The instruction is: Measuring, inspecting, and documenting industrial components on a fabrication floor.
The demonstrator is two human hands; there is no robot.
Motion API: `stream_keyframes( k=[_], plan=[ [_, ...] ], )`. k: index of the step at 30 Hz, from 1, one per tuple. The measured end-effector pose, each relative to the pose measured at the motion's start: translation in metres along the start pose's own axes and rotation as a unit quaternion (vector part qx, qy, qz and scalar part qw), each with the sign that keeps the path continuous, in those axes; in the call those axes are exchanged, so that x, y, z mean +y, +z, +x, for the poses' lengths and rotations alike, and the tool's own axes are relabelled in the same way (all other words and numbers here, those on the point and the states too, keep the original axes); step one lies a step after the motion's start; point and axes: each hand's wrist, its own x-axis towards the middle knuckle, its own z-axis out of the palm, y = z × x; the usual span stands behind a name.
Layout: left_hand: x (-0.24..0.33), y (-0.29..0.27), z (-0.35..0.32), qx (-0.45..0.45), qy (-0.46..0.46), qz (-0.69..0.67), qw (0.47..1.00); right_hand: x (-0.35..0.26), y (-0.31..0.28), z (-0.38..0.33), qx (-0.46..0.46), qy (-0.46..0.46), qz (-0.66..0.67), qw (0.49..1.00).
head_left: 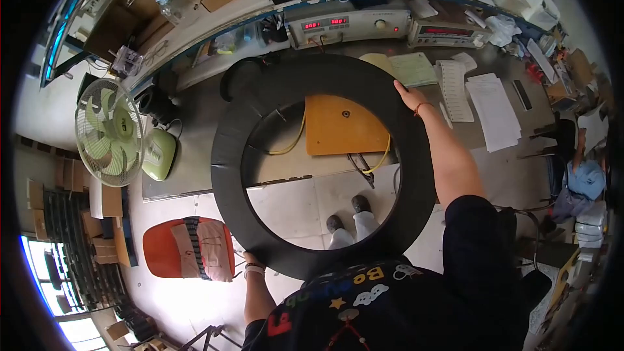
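The person stood w/ one big flat black ring (pixel 224 156), matte, held near-level above the grey worktop (pixel 195 156) edge & the floor. Left hand (pixel 250 261) gripped the ring's near-left rim, mostly hidden under it, so how far it curled I couldn't tell. Right hand (pixel 408 96) was closed over the far-right rim, fingers wrapped on the edge. To carry it well, I'd judge: keep grips opposite each other, ring level, clear of the orange board (pixel 341 127). Counted: one ring, one pale green desk fan (pixel 107 131), two grey bench meters w/ red displays (pixel 351 25), one orange chair (pixel 188 247).
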Motion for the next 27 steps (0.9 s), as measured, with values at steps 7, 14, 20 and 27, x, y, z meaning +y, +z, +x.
stream_keyframes(
  k=[7, 14, 20, 27],
  plan=[
    [0.006, 0.063, 0.024, 0.069, 0.003, -0.022, 0.997, -0.023, 0.0, 0.074, -0.056, 0.01, -0.02, 0.998],
    [-0.001, 0.077, 0.043, 0.068, -0.028, -0.033, 0.997, -0.023, -0.008, 0.084, -0.045, 0.002, -0.022, 0.999],
    [-0.004, 0.041, 0.063, -0.025, 0.022, 0.102, 0.994, -0.031, -0.004, 0.084, -0.061, 0.018, -0.033, 0.997],
    [-0.004, 0.027, 0.068, -0.04, 0.027, 0.086, 0.995, 0.01, 0.004, 0.115, -0.093, -0.027, 0.16, 0.982]
  ],
)
